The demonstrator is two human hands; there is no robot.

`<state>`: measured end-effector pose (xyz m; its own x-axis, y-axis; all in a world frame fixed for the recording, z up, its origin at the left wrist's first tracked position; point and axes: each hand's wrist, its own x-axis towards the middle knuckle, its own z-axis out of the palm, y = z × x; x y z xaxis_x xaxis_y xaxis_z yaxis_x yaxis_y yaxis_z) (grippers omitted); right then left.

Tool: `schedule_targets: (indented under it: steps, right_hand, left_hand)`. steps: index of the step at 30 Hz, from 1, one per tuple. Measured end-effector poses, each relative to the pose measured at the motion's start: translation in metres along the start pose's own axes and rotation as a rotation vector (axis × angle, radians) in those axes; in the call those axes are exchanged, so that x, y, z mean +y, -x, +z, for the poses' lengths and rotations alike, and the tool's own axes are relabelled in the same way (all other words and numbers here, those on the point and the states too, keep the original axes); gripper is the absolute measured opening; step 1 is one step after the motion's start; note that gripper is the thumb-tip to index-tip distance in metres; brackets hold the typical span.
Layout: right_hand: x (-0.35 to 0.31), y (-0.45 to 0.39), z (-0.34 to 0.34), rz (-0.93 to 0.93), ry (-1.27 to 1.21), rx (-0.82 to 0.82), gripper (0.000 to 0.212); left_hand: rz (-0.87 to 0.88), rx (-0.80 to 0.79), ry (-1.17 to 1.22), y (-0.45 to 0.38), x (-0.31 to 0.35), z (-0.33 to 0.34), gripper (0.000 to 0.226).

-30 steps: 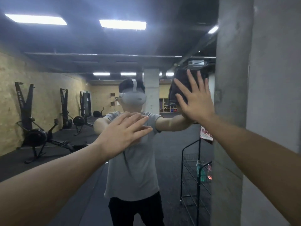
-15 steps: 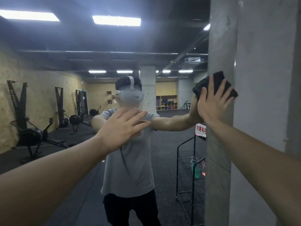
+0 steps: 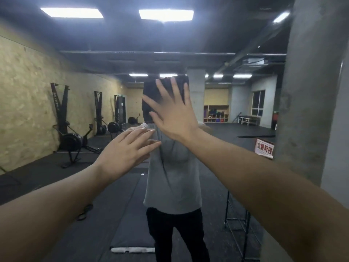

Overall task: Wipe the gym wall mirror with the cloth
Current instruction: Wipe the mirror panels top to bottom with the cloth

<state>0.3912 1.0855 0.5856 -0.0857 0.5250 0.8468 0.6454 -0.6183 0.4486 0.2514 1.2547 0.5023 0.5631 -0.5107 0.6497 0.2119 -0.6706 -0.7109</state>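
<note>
Two hands up against mirror (image 3: pixel 56 114), fingers straight and spread on both. Right hand (image 3: pixel 174 116) flat on dark cloth (image 3: pixel 162 91), pressing it to glass high and centre, over reflected head. Left hand (image 3: pixel 125 150) lower left, flat at glass, holding nothing; concrete pillar (image 3: pixel 309 91) at right edge.
</note>
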Motion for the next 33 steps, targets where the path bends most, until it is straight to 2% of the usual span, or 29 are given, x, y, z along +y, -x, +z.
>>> schedule_targets:
  steps: [5, 8, 13, 18, 23, 25, 29, 31, 33]
  right_hand:
    - [0.018, 0.022, 0.004, -0.124, -0.013, -0.004, 0.051]
    - [0.052, 0.062, 0.002, -0.087, -0.007, -0.022, 0.051]
    - [0.141, 0.132, -0.007, 0.134, 0.024, -0.087, 0.055]
    - [0.227, 0.191, -0.021, 0.433, 0.027, -0.135, 0.059]
    - [0.283, 0.219, -0.032, 0.77, -0.025, -0.112, 0.064]
    - [0.288, 0.217, -0.031, 0.844, -0.066, -0.092, 0.065]
    - [0.266, 0.191, -0.019, 1.128, -0.058, 0.024, 0.064]
    - [0.244, 0.178, -0.014, 1.093, -0.027, 0.063, 0.065]
    - [0.213, 0.167, -0.009, 0.911, -0.017, 0.071, 0.062]
  left_hand:
    - [0.064, -0.004, 0.04, 0.0, 0.015, 0.004, 0.047]
    - [0.126, 0.028, 0.054, -0.028, 0.034, 0.005, 0.048]
    - [0.158, 0.13, 0.127, -0.091, 0.074, 0.002, 0.038]
    - [0.182, 0.225, 0.15, -0.143, 0.114, 0.002, 0.033]
    - [0.219, 0.244, 0.155, -0.173, 0.137, 0.008, 0.03]
    - [0.225, 0.235, 0.144, -0.177, 0.139, 0.012, 0.031]
    - [0.198, 0.225, 0.138, -0.172, 0.138, 0.016, 0.03]
    - [0.186, 0.228, 0.138, -0.162, 0.13, 0.013, 0.029]
    - [0.168, 0.209, 0.127, -0.144, 0.117, 0.011, 0.031]
